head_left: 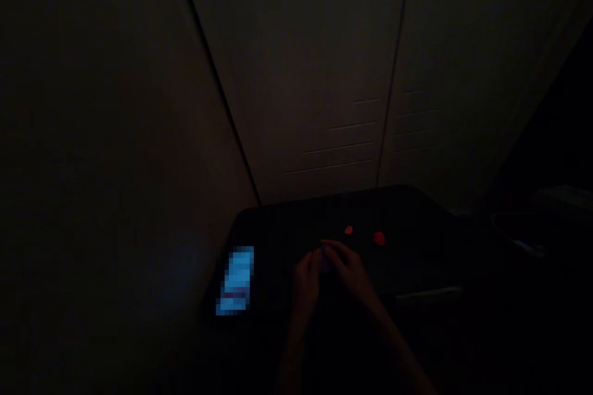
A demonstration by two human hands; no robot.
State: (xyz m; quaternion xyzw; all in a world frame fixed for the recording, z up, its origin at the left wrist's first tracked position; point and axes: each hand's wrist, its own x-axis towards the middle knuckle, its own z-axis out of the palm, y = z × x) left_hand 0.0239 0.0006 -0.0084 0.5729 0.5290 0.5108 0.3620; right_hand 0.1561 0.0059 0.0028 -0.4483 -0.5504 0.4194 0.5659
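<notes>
In the dim head view, my left hand and my right hand meet over a dark table. Between their fingers is a small purple lump, mostly covered, and too dark to tell what it is made of. The left fingers are closed against its left side, while the right fingers bend over its top. Just beyond the right hand lies a small flattish orange-red piece. To its right rests a rounder red lump.
A lit, blurred-out screen, seemingly a phone, lies at the table's left end. Pale cabinet-like panels with slots rise behind the table. On the far right a pale cable shows faintly in the dark.
</notes>
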